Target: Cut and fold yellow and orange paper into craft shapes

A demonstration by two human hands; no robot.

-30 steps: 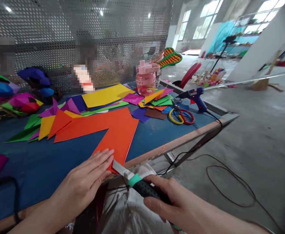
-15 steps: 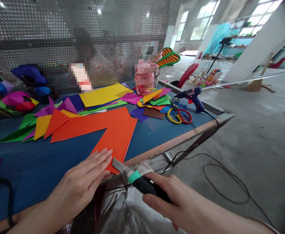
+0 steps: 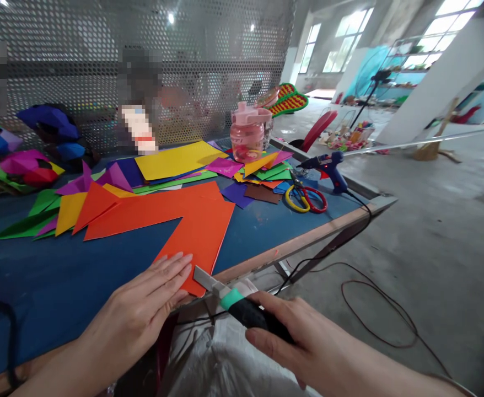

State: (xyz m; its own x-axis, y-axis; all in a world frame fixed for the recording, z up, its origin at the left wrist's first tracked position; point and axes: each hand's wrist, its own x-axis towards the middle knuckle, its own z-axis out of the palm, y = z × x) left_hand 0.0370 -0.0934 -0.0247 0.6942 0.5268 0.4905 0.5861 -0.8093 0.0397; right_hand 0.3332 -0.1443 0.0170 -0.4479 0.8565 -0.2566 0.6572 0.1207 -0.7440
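An orange sheet (image 3: 203,231), L-shaped with a notch on its near side, lies on the blue tabletop with one end at the front edge. My left hand (image 3: 143,303) rests flat on that near end, fingers stretched out and side by side. In my right hand (image 3: 283,331) is a utility knife (image 3: 248,310) with a black and green handle. Its grey blade points left over the sheet's near corner, just right of my left fingertips. Whether the blade touches the sheet I cannot tell.
Folded coloured pieces (image 3: 47,212) lie left, a yellow sheet (image 3: 179,160) behind. Toward the right are paper scraps (image 3: 262,172), red-and-yellow-handled scissors (image 3: 306,198), a blue glue gun (image 3: 328,170) with its cord, and a pink bottle (image 3: 247,135). A perforated metal screen (image 3: 209,60) stands at the back.
My right hand and the knife have shifted slightly right, so the blade sits a little farther from my left fingertips. My left hand stays in place on the sheet.
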